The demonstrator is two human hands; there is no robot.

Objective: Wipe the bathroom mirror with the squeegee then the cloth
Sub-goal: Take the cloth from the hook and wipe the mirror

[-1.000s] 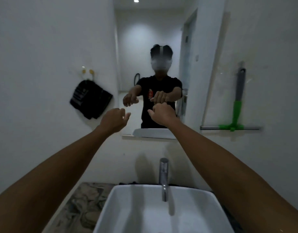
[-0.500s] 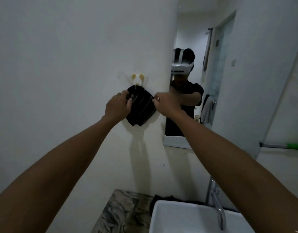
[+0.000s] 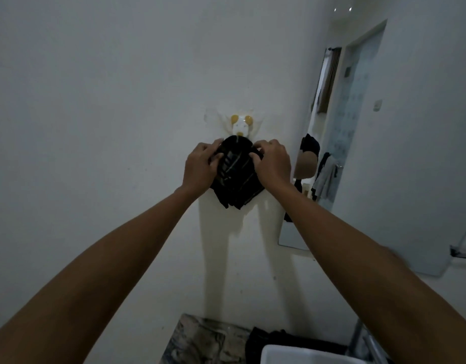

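A black striped cloth (image 3: 235, 177) hangs on the white wall from a small white-and-yellow hook (image 3: 241, 125). My left hand (image 3: 200, 168) grips the cloth's left side and my right hand (image 3: 272, 164) grips its right side, just below the hook. The mirror (image 3: 358, 143) is on the wall to the right, seen at a slant. Only the metal blade end of the squeegee (image 3: 463, 253) shows at the right edge.
A white sink (image 3: 300, 354) sits at the bottom right with a chrome tap (image 3: 363, 340) beside it. A marbled counter (image 3: 200, 340) lies left of the sink, with a dark item (image 3: 268, 337) on it near the wall.
The view has swung left from the mirror to the hanging cloth. Both hands have reached the cloth and closed on its two sides near the hook.
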